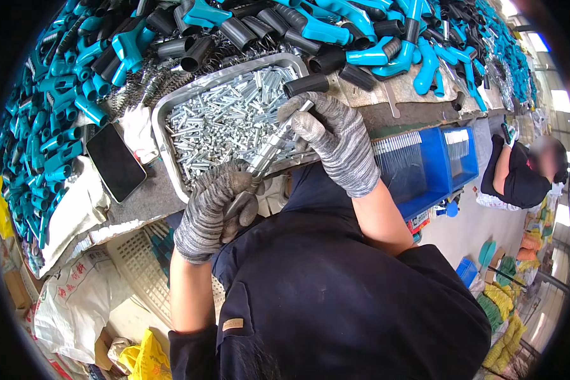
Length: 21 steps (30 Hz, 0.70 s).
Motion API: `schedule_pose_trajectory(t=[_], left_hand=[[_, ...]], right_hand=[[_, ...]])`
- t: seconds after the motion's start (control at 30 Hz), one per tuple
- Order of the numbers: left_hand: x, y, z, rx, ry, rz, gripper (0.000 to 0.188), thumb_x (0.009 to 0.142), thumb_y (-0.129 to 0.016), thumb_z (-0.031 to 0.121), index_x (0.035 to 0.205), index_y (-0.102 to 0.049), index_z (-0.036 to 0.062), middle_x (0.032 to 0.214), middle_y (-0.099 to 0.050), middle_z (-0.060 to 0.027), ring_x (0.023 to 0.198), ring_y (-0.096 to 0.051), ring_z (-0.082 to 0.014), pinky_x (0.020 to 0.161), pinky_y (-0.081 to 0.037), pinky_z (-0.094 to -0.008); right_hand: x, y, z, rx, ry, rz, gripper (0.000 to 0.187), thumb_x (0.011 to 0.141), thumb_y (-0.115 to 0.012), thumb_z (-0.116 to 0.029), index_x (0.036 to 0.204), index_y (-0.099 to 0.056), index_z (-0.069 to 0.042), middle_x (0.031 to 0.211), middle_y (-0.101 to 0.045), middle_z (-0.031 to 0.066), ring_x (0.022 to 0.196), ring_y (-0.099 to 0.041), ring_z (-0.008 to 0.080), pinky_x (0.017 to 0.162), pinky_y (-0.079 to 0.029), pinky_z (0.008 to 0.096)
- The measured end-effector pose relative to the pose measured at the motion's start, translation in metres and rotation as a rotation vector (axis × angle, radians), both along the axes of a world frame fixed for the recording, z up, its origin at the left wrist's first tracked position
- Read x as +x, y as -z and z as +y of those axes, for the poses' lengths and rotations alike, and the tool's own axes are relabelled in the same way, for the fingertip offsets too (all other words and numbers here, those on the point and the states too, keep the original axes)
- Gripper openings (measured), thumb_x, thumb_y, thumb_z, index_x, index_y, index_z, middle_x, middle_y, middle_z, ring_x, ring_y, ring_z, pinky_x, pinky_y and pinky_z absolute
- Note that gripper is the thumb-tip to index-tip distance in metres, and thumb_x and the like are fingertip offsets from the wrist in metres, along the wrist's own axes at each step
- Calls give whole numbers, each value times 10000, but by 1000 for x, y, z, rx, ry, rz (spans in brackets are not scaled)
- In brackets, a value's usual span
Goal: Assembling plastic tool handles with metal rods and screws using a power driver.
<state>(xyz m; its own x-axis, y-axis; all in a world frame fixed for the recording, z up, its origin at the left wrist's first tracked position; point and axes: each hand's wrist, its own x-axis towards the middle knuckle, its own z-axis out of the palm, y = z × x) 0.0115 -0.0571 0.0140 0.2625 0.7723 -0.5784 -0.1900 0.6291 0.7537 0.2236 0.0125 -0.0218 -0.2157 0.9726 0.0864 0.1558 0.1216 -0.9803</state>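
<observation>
Grey striped knit gloves cover both my hands. My left hand (215, 209) is closed round the lower end of a slim, shiny metal piece (269, 152), which slants up to the right over the tray's near side. At its upper end my right hand (339, 139) pinches with thumb and forefinger. Whether it is one rod or several side by side I cannot tell. Another grey metal bit (237, 206) shows between my left fingers. Just beyond, a metal tray (161, 126) holds a heap of small silvery pins (215, 117).
Teal and black plastic housings (323, 25) are piled along the far side and left of the bench. A phone (115, 163) lies left of the tray beside white cloths. Blue bins (434, 168) hold metal rods at the right. Farther right sits another person (519, 171).
</observation>
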Motion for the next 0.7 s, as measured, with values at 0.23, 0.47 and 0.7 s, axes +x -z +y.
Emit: schedule_pose_trajectory(t=[0.23,0.47,0.7], left_hand=[[0,17,9,-75,10,-316,359,899,-541,355,826,-610,11,515,-535,-34,293,-344,-46,284,-228,-183],[6,13,13,4,11,-295,355,895,-563,371,843,-602,21,518,-526,-26,303,-337,-40,291,-220,-183],[6,-13,15,190,-60,188,193,909,-594,221,847,-615,39,655,-615,-16,455,-426,-28,415,-326,-185]], right_hand=[[-2,-17,4,-94,-93,41,267,872,-629,-296,952,-670,-45,863,-674,73,786,-630,151,721,-501,292],[-8,-12,3,-126,-202,228,335,970,-485,-303,1039,-673,-35,928,-682,42,846,-617,104,784,-496,252],[-20,-17,3,-337,-142,370,378,984,-458,-319,1096,-646,-10,945,-684,59,821,-638,101,685,-549,231]])
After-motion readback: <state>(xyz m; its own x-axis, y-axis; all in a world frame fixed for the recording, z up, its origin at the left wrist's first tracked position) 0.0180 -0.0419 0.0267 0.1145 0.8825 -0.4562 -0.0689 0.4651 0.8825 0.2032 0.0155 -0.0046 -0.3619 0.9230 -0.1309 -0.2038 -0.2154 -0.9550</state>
